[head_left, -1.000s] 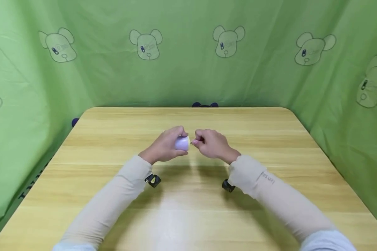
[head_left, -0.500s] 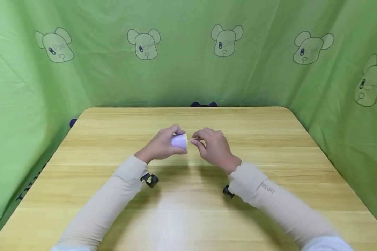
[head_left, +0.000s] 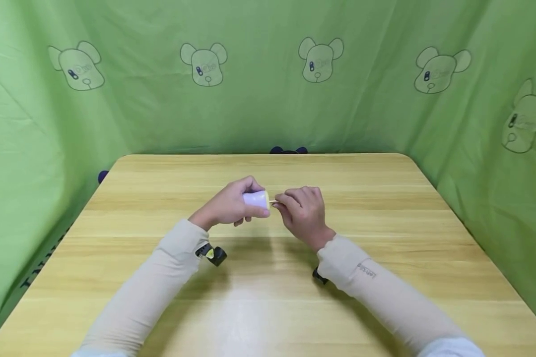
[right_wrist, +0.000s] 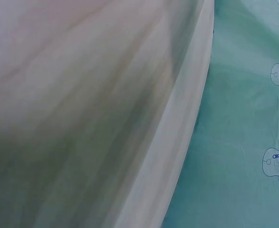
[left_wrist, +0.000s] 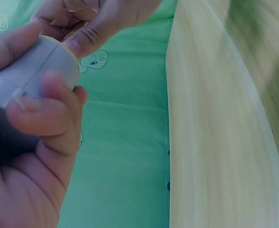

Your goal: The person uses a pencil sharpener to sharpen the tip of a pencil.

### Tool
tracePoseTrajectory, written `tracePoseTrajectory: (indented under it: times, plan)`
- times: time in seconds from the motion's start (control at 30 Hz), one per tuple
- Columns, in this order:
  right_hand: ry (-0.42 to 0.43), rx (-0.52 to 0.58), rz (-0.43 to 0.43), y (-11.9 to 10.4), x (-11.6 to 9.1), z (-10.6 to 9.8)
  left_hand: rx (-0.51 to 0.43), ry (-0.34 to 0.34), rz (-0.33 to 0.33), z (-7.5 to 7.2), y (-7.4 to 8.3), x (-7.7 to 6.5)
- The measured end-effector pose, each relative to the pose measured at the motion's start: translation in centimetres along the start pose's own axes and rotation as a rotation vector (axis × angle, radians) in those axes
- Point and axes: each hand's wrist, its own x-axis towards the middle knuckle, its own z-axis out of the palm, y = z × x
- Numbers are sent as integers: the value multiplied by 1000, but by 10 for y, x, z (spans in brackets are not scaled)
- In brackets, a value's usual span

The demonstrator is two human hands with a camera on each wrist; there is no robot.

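Observation:
In the head view, my left hand (head_left: 227, 204) grips a small lavender cylinder (head_left: 253, 199) with a yellow rim, held sideways above the table. My right hand (head_left: 305, 214) pinches a thin light stick (head_left: 273, 202) that sticks out from the cylinder's yellow end. The left wrist view shows the cylinder (left_wrist: 44, 64) from close by, with a seam along its side and the left fingers curled round it. There the right thumb (left_wrist: 84, 40) sits right at the rim. What kind of thing the cylinder is, I cannot tell. The right wrist view shows neither hand clearly.
Below the hands lies a wood-grain table (head_left: 259, 277) with rounded far corners. A green curtain (head_left: 259, 109) with bear-head prints hangs behind it and along both sides. A black strap mount (head_left: 215, 255) hangs under the left wrist, and another black mount (head_left: 320, 275) under the right.
My right hand has kept pinching the stick while its fingers and wrist turned, knuckles now more upright. The left hand and cylinder moved slightly left, and the left fingers below shifted.

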Motion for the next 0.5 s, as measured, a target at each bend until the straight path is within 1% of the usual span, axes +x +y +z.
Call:
tracePoseTrajectory:
  times: [0.13, 0.3, 0.4, 0.5]
  plan:
    - [53, -39, -38, 3, 1, 3, -27, -12, -10, 1, 1, 0]
    - [108, -79, -85, 6, 2, 6, -30, -30, -18, 4, 2, 1]
    - [97, -88, -96, 5, 2, 6, -12, -30, -14, 5, 1, 2]
    - [34, -71, -72, 4, 1, 6, 21, -26, -7, 6, -3, 2]
